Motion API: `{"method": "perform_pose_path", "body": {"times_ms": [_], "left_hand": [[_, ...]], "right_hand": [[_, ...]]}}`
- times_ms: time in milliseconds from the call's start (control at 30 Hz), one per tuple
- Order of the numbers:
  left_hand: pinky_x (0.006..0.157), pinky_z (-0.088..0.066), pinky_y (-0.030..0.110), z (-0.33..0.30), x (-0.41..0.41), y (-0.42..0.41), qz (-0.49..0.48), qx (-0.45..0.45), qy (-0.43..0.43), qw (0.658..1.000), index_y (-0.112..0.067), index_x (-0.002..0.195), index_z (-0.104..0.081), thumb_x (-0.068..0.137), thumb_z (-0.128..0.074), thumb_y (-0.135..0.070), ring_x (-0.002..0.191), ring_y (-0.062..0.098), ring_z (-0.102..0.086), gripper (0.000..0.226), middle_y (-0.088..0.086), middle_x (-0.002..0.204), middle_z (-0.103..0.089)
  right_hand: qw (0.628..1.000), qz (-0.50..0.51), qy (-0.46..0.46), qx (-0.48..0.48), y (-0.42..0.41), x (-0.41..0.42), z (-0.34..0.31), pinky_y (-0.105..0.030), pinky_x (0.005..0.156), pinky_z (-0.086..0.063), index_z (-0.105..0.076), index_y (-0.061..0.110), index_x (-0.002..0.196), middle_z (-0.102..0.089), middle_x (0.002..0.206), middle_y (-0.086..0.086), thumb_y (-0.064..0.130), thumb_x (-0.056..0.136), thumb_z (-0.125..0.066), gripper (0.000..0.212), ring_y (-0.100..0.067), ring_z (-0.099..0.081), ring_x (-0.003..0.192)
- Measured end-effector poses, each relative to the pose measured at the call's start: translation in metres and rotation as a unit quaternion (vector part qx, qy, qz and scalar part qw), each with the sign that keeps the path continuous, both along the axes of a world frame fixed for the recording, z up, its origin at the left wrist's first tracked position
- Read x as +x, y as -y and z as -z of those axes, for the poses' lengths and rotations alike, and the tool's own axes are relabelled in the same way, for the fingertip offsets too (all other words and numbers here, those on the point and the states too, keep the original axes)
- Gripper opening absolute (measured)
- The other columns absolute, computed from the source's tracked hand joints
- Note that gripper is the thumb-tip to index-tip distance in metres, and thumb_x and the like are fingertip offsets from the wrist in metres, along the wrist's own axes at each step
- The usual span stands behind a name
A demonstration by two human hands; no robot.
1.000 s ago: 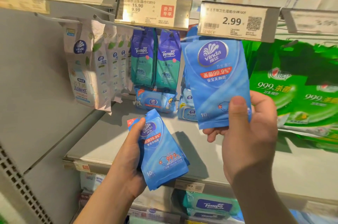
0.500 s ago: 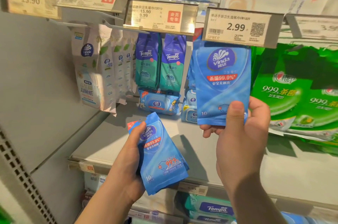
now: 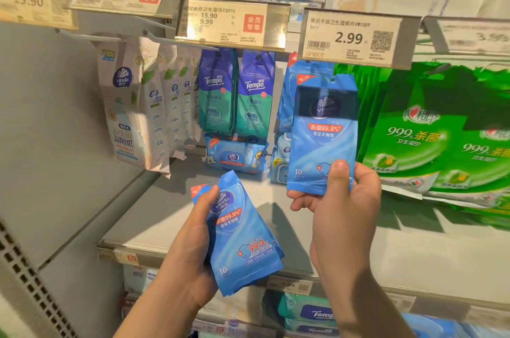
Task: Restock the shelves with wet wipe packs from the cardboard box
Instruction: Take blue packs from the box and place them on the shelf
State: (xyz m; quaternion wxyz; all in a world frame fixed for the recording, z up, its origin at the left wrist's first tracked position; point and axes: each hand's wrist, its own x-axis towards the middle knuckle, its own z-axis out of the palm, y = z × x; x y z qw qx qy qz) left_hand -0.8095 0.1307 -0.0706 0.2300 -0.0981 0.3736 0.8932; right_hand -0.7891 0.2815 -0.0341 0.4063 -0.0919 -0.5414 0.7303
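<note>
Above the right hand, a single blue Vinda wet wipe pack stood upright, its bottom edge pinched between thumb and fingers, its top just under the 2.99 price tag. The left hand gripped a tilted stack of Vinda packs, which fanned rightward from its curled fingers.

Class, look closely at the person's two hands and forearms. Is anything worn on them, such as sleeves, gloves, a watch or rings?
Nothing worn shows. The left hand and right hand are bare, without gloves, rings or a watch. Both forearms are bare to the bottom edge of the picture, with no sleeve in sight.
</note>
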Motion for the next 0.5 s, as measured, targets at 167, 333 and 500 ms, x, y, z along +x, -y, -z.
{"method": "perform_pose_path", "body": {"times_ms": [167,333,500], "left_hand": [[0.089,-0.051,0.052,0.001,-0.001,0.001,-0.004,-0.01,-0.002,1.0,-0.018,0.102,-0.069,0.081,-0.067,-0.054,0.086,0.035,-0.067,0.042,0.016,0.107,-0.07],[0.086,-0.053,0.05,0.003,-0.002,0.002,-0.005,-0.016,-0.005,1.0,-0.018,0.096,-0.07,0.082,-0.067,-0.053,0.081,0.033,-0.068,0.038,0.015,0.102,-0.071],[0.084,-0.053,0.049,0.003,-0.003,0.002,-0.005,-0.021,-0.009,1.0,-0.018,0.092,-0.071,0.082,-0.067,-0.053,0.078,0.033,-0.069,0.037,0.014,0.098,-0.073]], "right_hand": [[0.996,-0.001,-0.046,0.074,0.006,0.008,0.006,-0.038,0.042,-0.048,-0.048,0.022,0.104,-0.069,0.077,-0.012,0.016,0.11,-0.043,0.009,-0.033,-0.066,0.049],[0.988,-0.004,-0.132,0.08,0.01,0.01,-0.003,-0.033,0.044,-0.048,-0.045,0.021,0.108,-0.069,0.074,-0.005,0.021,0.108,-0.042,0.003,-0.033,-0.065,0.049],[0.997,0.009,-0.063,0.033,0.008,0.003,-0.012,-0.034,0.041,-0.049,-0.047,0.009,0.114,-0.072,0.071,0.0,0.015,0.11,-0.042,0.009,-0.032,-0.069,0.051]]}}
